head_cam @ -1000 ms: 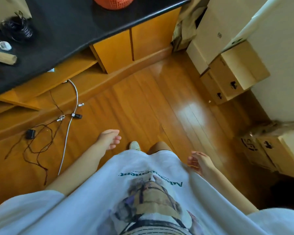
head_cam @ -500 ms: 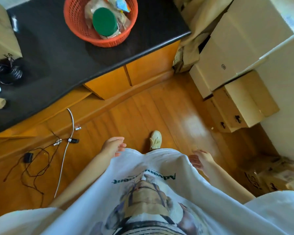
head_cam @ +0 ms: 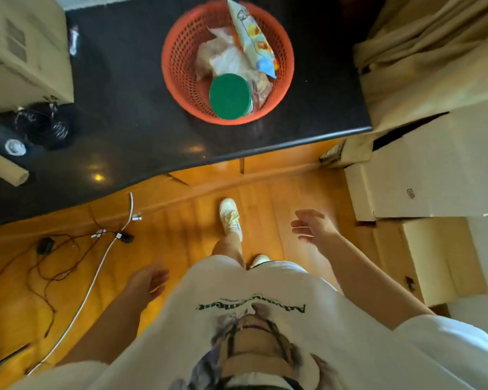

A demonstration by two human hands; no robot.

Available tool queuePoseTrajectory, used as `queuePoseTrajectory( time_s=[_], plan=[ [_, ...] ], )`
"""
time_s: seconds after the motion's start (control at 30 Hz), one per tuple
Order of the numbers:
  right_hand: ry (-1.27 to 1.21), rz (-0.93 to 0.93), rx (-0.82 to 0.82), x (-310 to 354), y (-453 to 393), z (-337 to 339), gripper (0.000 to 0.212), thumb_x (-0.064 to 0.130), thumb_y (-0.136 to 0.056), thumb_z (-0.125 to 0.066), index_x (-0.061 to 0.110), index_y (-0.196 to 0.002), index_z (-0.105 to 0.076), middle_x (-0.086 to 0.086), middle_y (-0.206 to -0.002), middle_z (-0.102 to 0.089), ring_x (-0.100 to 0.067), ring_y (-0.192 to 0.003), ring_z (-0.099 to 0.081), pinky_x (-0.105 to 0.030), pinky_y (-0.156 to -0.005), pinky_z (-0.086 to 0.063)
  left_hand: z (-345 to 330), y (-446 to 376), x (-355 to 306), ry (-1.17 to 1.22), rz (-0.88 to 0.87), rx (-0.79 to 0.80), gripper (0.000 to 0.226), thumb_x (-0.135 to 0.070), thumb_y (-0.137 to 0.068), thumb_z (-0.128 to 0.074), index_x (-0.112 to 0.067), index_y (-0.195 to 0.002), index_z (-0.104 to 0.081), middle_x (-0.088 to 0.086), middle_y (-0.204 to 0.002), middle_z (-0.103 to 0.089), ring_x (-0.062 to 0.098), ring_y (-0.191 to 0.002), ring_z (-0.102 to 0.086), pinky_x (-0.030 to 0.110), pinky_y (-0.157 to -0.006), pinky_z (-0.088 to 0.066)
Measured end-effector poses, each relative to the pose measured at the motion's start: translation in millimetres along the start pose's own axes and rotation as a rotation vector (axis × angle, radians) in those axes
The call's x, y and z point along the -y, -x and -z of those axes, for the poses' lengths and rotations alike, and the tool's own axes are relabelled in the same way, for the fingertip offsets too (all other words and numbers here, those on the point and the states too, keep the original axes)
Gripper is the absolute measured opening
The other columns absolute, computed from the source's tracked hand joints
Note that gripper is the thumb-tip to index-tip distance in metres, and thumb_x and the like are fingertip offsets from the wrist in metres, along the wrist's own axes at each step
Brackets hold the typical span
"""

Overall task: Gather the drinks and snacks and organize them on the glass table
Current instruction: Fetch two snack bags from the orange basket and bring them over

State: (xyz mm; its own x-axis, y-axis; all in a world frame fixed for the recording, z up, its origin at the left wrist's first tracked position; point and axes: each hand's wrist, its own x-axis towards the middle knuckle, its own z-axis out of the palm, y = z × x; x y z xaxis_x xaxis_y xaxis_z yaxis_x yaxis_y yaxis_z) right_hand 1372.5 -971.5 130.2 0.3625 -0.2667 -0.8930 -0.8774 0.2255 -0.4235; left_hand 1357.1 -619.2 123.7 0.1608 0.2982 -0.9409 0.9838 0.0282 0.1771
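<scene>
An orange plastic basket stands on the black countertop ahead of me. Inside it are a jar with a green lid, a tall colourful snack bag and clear wrapped packets. My right hand is raised over the floor, fingers spread and relaxed, holding nothing, well short of the counter edge. My left hand hangs low beside my shirt, loosely relaxed and empty. The glass table is not in view.
Cardboard boxes are stacked on the right beside a beige curtain. Black and white cables lie on the wooden floor at left. A box, a black coiled item and a cardboard tube sit on the counter's left.
I have stepped toward the counter and the basket has come fully into view. My right hand has lifted forward from my side; my left hand has dropped lower.
</scene>
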Motion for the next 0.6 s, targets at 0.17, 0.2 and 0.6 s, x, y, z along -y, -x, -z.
queuePoseTrajectory(
  time_s=[0.17, 0.2, 0.6],
  plan=[
    [-0.034, -0.038, -0.036, 49.0, -15.7, -17.3, 0.024, 0.014, -0.094, -0.049, 0.004, -0.115, -0.056, -0.008, -0.077, -0.06, -0.019, -0.065, -0.056, -0.027, -0.057, -0.041, -15.3, -14.8, -84.9, -0.016, -0.025, -0.011, 0.014, -0.016, -0.096, -0.046, -0.013, -0.086, -0.056, 0.011, -0.095, -0.057, 0.014, -0.07, -0.052, 0.03, -0.068, -0.042],
    [-0.042, -0.042, -0.046, 55.1, -17.2, -18.5, 0.025, 0.014, -0.094, -0.048, 0.003, -0.115, -0.056, -0.009, -0.077, -0.061, -0.019, -0.066, -0.056, -0.028, -0.058, -0.041, -23.4, -15.3, -103.6, -0.03, -0.063, -0.011, 0.013, -0.017, -0.095, -0.048, -0.01, -0.09, -0.058, 0.01, -0.094, -0.058, 0.013, -0.07, -0.052, 0.032, -0.073, -0.043],
    [0.044, 0.195, -0.127, 201.3, -94.5, -13.5, 0.018, 0.007, -0.092, -0.05, 0.02, -0.083, -0.059, -0.007, -0.077, -0.062, -0.007, -0.057, -0.061, -0.021, -0.055, -0.046, -157.5, 20.2, -337.2, -0.082, -0.622, 0.197, 0.02, -0.013, -0.095, -0.046, -0.021, -0.104, -0.063, -0.004, -0.081, -0.066, 0.006, -0.07, -0.062, 0.02, -0.064, -0.047]
  ],
)
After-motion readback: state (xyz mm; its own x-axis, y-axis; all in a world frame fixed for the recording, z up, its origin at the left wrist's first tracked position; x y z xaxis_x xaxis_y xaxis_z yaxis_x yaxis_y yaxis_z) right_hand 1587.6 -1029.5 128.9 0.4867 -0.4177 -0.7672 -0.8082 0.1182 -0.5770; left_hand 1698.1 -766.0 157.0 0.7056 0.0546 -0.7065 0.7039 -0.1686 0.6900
